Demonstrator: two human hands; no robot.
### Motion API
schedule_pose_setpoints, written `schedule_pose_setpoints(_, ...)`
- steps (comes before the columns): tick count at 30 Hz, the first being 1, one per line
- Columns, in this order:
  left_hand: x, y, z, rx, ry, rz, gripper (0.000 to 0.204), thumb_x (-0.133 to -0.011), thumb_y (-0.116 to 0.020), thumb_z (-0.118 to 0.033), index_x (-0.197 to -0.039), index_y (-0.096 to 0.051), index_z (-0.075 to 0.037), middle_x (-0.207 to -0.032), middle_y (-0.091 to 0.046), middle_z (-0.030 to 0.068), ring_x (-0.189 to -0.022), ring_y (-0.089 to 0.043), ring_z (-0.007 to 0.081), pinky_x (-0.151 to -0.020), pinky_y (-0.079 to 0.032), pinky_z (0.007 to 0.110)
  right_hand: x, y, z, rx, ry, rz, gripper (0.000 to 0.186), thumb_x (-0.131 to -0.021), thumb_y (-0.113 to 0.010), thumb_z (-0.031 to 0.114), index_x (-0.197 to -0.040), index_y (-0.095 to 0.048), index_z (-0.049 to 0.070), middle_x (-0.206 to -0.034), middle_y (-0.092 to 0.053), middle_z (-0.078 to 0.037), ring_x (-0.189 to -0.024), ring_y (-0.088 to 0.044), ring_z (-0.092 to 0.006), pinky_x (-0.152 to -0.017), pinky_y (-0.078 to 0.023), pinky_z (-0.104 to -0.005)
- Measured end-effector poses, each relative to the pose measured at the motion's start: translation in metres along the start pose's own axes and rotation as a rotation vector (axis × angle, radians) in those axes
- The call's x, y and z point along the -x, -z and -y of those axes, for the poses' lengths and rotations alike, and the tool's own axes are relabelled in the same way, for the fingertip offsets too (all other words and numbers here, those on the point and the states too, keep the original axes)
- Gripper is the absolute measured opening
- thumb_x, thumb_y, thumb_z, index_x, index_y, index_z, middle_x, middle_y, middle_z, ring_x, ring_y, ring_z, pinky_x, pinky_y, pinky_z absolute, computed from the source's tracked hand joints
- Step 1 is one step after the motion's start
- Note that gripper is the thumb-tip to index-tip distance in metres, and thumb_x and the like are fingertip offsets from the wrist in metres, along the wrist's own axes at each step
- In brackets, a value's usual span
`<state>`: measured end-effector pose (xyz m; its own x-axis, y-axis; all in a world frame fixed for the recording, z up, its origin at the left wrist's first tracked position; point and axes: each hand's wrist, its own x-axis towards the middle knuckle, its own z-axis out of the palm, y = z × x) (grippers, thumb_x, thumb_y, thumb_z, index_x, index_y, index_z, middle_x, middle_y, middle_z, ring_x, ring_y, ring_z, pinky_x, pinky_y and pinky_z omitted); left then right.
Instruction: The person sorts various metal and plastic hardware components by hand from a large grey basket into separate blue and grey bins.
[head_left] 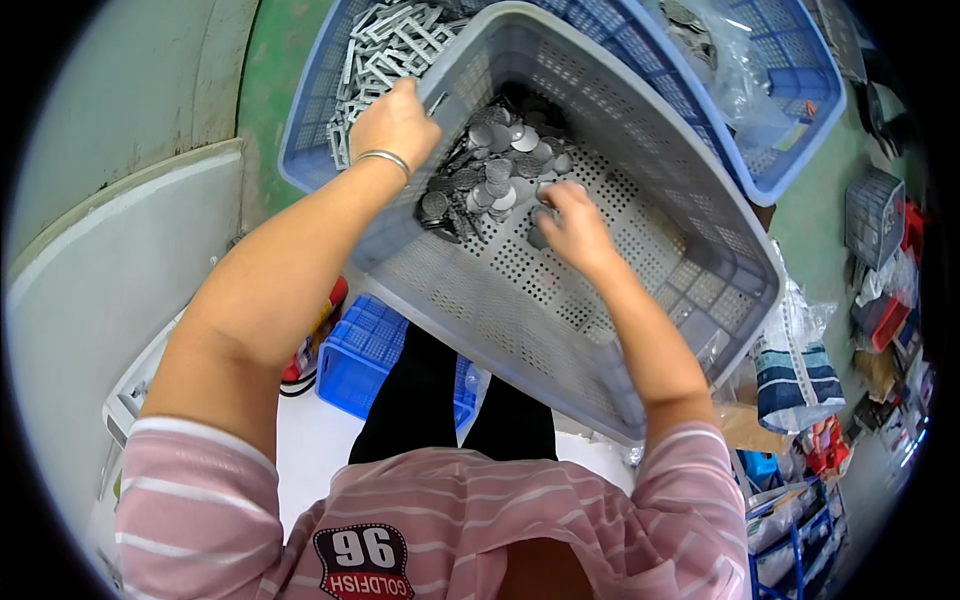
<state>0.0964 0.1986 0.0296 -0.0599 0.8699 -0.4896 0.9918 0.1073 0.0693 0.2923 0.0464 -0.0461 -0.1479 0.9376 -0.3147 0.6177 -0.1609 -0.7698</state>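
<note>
A large grey plastic crate with perforated walls and floor stands tilted in front of me. My left hand is closed around its rim at the left side, with a metal bangle on the wrist. Inside, a pile of round grey metal discs lies toward the far left corner, some shiny and some dark. My right hand reaches into the crate at the right edge of this pile. Its fingers are curled and slightly blurred over a few discs; what they hold is partly hidden.
Behind the grey crate, a blue basket holds many rectangular metal frames. Another blue basket at the far right contains clear plastic bags. A smaller blue crate sits near my legs. Bags and boxes crowd the right side.
</note>
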Motion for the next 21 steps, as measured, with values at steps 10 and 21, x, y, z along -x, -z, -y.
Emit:
schedule_pose_setpoints(10,-0.003,0.0,0.001,0.057,-0.08,-0.017,0.032,-0.071,-0.056,-0.014,-0.101,-0.055,-0.004,-0.085,-0.062,0.0211,-0.081,-0.06,0.0354,-0.074,-0.047,0.044,-0.069,-0.122,-0.052,-0.181,-0.398,-0.32,0.023,-0.068,-0.069,0.015,-0.077,-0.06,-0.005,-0.091,-0.057,-0.016,-0.078,-0.058,-0.0293,-0.073,-0.046,-0.0337)
schedule_pose_setpoints(21,0.0,-0.003,0.003,0.112,-0.093,-0.008,0.032,-0.072,-0.055,-0.015,-0.103,-0.054,-0.005,-0.085,-0.062,0.0205,-0.08,-0.06,0.0351,-0.073,-0.047,0.043,-0.068,-0.116,-0.049,-0.106,-0.663,-0.142,0.041,-0.072,-0.066,0.033,-0.09,-0.06,-0.003,-0.076,-0.062,-0.016,-0.07,-0.058,-0.0233,-0.067,-0.046,-0.0319)
